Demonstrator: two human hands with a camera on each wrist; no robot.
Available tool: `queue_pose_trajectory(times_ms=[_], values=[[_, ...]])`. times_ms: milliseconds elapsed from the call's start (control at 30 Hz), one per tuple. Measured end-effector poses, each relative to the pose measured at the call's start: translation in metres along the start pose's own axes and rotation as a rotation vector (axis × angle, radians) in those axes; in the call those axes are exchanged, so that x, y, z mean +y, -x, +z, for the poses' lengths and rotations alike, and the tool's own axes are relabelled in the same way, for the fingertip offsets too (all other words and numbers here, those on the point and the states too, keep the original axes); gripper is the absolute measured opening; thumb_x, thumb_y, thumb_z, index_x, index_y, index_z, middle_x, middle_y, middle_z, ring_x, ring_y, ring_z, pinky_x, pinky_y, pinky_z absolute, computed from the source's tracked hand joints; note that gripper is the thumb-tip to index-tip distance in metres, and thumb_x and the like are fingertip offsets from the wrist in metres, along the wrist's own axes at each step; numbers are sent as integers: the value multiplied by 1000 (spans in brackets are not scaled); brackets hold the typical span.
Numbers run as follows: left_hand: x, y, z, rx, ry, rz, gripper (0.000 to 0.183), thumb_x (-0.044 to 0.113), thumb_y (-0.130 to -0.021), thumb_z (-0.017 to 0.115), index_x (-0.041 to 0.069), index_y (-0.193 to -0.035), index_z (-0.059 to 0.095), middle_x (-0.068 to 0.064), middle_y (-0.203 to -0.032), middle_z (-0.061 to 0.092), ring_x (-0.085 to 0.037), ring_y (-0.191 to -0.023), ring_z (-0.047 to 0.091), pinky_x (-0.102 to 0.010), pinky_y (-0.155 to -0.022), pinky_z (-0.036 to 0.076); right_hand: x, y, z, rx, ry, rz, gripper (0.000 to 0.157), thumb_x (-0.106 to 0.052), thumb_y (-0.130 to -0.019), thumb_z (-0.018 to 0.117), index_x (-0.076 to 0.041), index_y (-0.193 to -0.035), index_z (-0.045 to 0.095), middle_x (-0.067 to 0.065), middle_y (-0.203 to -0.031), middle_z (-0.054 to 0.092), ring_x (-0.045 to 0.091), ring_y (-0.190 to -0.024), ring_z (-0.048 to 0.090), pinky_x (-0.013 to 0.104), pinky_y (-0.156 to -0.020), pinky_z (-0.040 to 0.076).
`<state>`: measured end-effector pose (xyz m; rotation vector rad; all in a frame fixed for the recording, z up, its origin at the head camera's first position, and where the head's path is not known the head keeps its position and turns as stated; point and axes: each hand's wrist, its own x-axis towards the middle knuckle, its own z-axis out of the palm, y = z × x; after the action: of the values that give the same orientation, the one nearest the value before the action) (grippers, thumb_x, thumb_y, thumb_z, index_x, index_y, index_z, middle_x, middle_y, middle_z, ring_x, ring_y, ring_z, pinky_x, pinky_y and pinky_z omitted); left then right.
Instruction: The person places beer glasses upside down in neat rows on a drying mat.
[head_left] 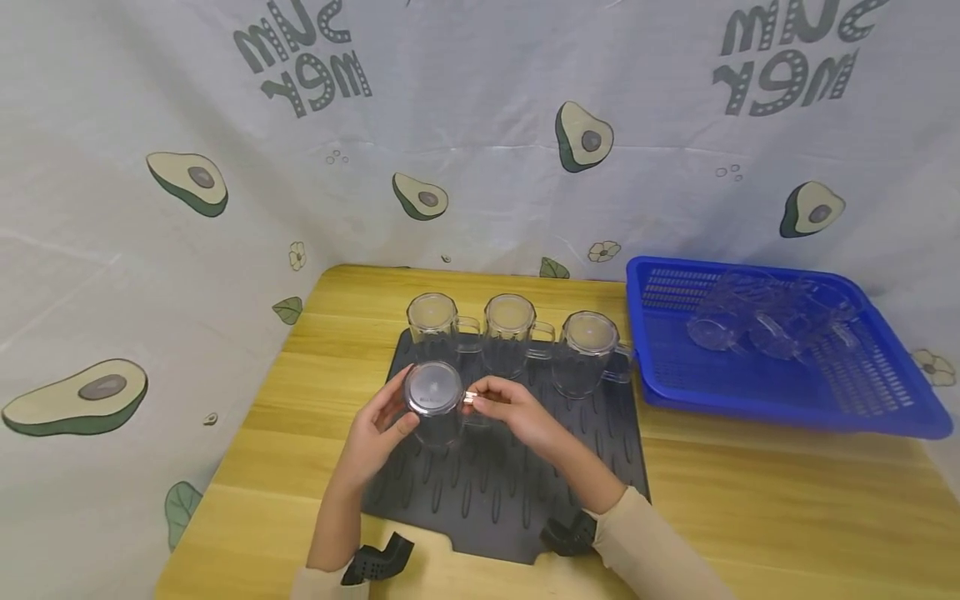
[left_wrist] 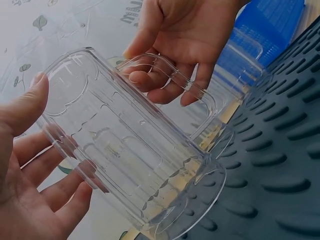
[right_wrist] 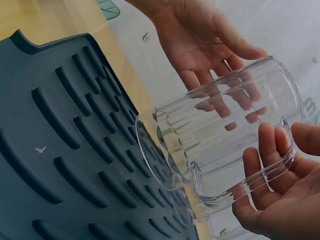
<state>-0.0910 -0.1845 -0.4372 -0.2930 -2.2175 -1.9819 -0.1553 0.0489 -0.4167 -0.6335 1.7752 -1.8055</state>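
Note:
A clear glass mug [head_left: 433, 389] is upside down over the front of a dark ridged drying mat [head_left: 480, 500]. My left hand [head_left: 371, 433] holds its body from the left, thumb on the near side and fingers round the far side. The right hand [head_left: 517, 412] grips the mug's handle [left_wrist: 172, 75] with thumb and curled fingers. In the right wrist view the mug's rim [right_wrist: 145, 150] hangs close to the mat; whether it touches, I cannot tell. Behind it, three more upturned mugs stand in a row: left [head_left: 432, 312], middle [head_left: 510, 315] and right [head_left: 590, 333], handles to the right.
On the right of the wooden table [head_left: 712, 492] sits a blue plastic basket [head_left: 750, 414] with several clear mugs [head_left: 780, 333] lying in it. Its left side is close to the right mug of the row. A white avocado-print curtain [head_left: 495, 200] hangs behind the table.

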Motion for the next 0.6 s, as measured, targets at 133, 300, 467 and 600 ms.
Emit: queue_pose_trajectory(times_ms=[133,300,467,600], values=[[-3,-4,-5,-8,21,3,62,-6,-91,62,-3,-147,37,-24,-146,42,-6,-126,49,-21,-102,40,0,-7,3,11,2,9,23,-9,-101,50,10,-113,56,7,-102,65,29,-106,61,57,-103,39],[-8,-8,-12,-36,118,38,62,-6,-94,57,-9,-149,28,-28,-152,28,-6,-134,40,-22,-106,34,1,-16,6,10,13,9,25,-8,-102,49,11,-115,56,14,-106,65,36,-111,58,58,-104,37],[-12,-12,-14,-51,187,48,62,-6,-96,53,-8,-150,23,-26,-156,22,-21,-143,27,-22,-110,29,5,-23,6,8,28,1,26,-6,-102,47,13,-117,55,17,-108,65,35,-113,57,59,-104,35],[-16,-13,-16,-36,202,51,61,-6,-96,52,-11,-149,22,-30,-154,21,-10,-139,32,-21,-109,29,6,-26,7,3,28,2,25,-6,-102,47,11,-118,55,19,-111,65,36,-114,57,58,-105,35]])
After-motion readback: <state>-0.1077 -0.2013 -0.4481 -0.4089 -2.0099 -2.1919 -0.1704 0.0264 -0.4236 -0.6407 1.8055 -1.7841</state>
